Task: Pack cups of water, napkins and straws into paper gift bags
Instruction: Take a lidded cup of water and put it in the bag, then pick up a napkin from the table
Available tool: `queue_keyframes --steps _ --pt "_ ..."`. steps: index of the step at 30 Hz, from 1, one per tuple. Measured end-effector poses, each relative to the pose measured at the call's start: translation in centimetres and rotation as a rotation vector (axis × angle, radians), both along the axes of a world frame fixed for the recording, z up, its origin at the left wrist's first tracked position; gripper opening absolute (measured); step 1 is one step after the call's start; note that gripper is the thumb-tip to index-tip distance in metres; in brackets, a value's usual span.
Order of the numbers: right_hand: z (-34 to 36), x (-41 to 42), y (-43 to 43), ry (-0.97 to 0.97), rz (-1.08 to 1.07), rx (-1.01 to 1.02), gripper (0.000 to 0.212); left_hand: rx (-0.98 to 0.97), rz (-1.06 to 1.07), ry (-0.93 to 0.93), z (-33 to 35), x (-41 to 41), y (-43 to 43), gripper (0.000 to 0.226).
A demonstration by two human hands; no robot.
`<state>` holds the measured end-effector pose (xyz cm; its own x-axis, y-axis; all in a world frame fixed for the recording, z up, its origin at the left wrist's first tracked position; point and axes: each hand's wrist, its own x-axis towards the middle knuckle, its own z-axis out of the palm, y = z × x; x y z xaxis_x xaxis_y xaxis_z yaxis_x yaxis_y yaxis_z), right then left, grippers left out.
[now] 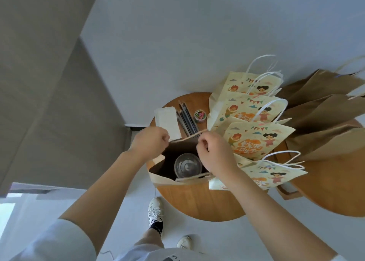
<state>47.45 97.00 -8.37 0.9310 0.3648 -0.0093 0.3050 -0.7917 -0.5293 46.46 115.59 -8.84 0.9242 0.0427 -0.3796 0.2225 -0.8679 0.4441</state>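
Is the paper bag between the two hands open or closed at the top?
Open: the left hand and right hand pinch the far edge of the paper bag, and a clear cup shows inside.

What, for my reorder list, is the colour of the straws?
Black or dark grey; the straws show best in the head view.
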Motion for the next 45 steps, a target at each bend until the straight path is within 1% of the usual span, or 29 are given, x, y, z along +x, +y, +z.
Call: queue_keyframes --steps 1,3,5,7,10,13,16,19,21,24,26,27,29,31,34,36,39,42,45 --pt "0.4 0.3 -0.6 0.001 -0.049 0.053 0.013 -0.013 0.105 -0.038 0.2 0.0 -0.1 0.023" --pt "0.6 1.4 -1.3 0.049 -0.160 0.157 0.014 -0.017 0.230 -0.101 0.6 0.3 -0.2 0.024" --pt "0.4 3.0 -1.4 0.098 -0.260 0.238 0.015 -0.007 0.274 -0.120 0.4 1.0 -0.2 0.025" --pt "-0.2 5.0 -0.9 0.174 -0.311 0.269 0.015 0.002 0.277 -0.082 -0.4 2.1 0.0 0.025" --pt "-2.1 8.6 0.6 0.335 -0.228 0.132 0.019 0.008 0.242 -0.001 -2.8 4.7 0.7 0.028" --pt "-5.1 12.8 2.8 0.545 -0.123 0.014 0.022 -0.023 0.205 0.088 -6.4 8.2 1.7 0.026" --pt "-8.9 16.3 4.5 0.695 -0.110 -0.079 0.030 -0.003 0.177 0.215 -10.8 11.6 2.2 0.023" --pt "-13.0 18.1 5.2 0.787 -0.106 -0.218 0.036 -0.038 0.233 0.298 -15.0 14.5 2.1 0.025" --pt "-15.9 18.6 5.3 0.806 -0.123 -0.296 0.033 -0.046 0.258 0.320 -17.2 16.1 1.6 0.029" --pt "-19.1 18.9 5.9 0.775 -0.155 -0.364 0.029 -0.027 0.267 0.319 -19.9 18.2 0.5 0.032" --pt "-20.4 19.0 6.4 0.749 -0.163 -0.383 0.015 -0.007 0.305 0.306 -21.2 19.4 -0.1 0.034" --pt "-20.9 19.0 6.6 0.738 -0.173 -0.392 0.014 0.010 0.332 0.300 -21.8 19.9 -0.3 0.037" --pt "-21.6 18.8 6.7 0.716 -0.170 -0.425 0.020 0.076 0.357 0.300 -22.6 20.5 -0.5 0.045" --pt "-22.2 18.6 6.5 0.684 -0.156 -0.472 0.023 0.149 0.325 0.323 -23.1 20.5 -0.7 0.052" --pt "-22.9 18.3 6.2 0.671 -0.130 -0.536 0.024 0.213 0.269 0.315 -23.8 20.1 -1.0 0.046" --pt "-23.2 18.2 6.1 0.674 -0.099 -0.566 0.021 0.194 0.290 0.290 -23.9 19.9 -1.0 0.041" --pt "-23.2 18.4 6.2 0.679 -0.082 -0.589 0.017 0.110 0.353 0.268 -23.5 19.8 -0.7 0.031" --pt "-22.7 18.4 6.6 0.690 -0.077 -0.609 0.017 0.058 0.365 0.236 -22.9 19.2 -0.3 0.025" --pt "-21.7 18.4 6.8 0.673 -0.103 -0.560 0.019 -0.041 0.419 0.218 -22.4 18.8 0.0 0.023"
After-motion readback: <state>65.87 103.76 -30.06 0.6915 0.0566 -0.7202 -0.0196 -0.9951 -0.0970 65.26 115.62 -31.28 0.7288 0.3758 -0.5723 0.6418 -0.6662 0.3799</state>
